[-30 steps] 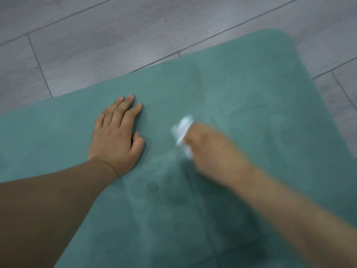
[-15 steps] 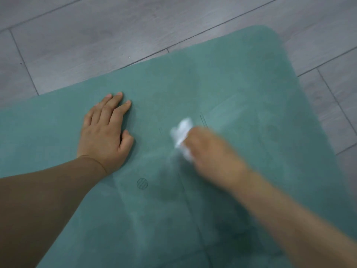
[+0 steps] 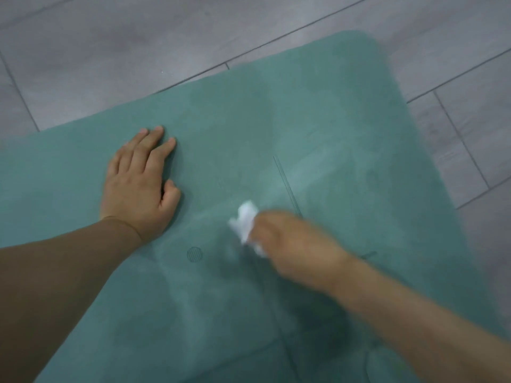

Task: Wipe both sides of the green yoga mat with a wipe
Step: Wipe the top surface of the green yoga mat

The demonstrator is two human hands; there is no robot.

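The mat (image 3: 318, 111) lies flat on the grey plank floor (image 3: 110, 51). The left hand (image 3: 138, 186) is planted palm-down near the mat's far-left edge and blocks passage there. The right hand (image 3: 293, 244), blurred, occupies the centre, holding a white wipe (image 3: 244, 221) against the surface. Between the two hands runs an open strip of mat. The stretch beyond the wipe toward the rounded far corner is unobstructed.
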